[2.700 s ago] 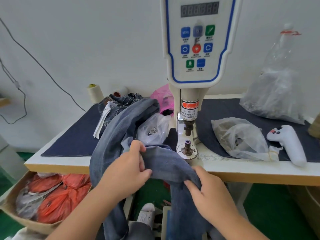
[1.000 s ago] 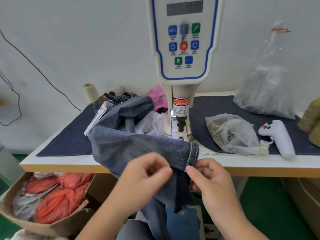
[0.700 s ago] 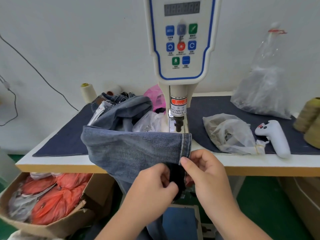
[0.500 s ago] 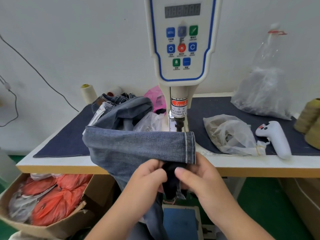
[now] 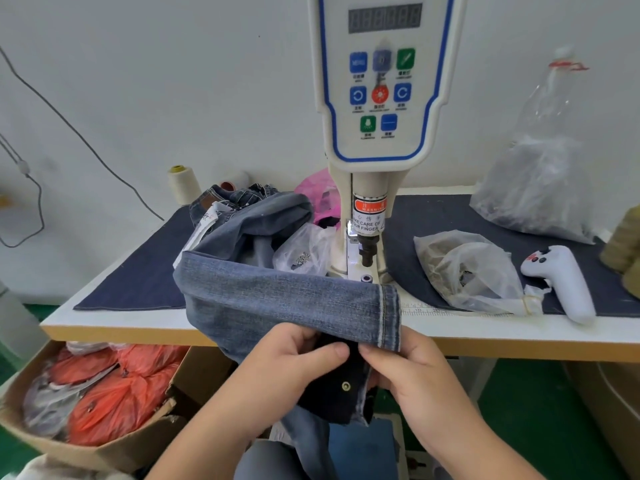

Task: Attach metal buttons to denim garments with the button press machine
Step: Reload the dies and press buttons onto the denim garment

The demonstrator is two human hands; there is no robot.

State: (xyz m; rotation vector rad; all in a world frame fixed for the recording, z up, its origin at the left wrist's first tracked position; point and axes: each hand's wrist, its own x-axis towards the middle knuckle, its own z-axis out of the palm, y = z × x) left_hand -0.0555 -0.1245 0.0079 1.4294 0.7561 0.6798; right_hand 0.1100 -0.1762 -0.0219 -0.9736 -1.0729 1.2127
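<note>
In the lower centre of the frame I hold the denim garment point(image 5: 284, 303), its hemmed edge draped across the front lip of the table point(image 5: 519, 332). Under that fold hangs a dark flap point(image 5: 341, 393) with a small metal button point(image 5: 345, 386) set in it. My left hand point(image 5: 291, 365) pinches the flap's top edge, thumb curled over bent fingers; my right hand point(image 5: 412, 368) pinches it just beside, fingertips nearly meeting.

Behind, at centre, stands the button press machine point(image 5: 377, 133). A clear bag point(image 5: 306, 252) of small metal pieces lies left of its column, another clear bag point(image 5: 471, 271) right of it, and a tall tied bag point(image 5: 540, 174) at upper right. A cardboard box point(image 5: 104, 448) at lower left holds orange plastic bags point(image 5: 114, 400).
</note>
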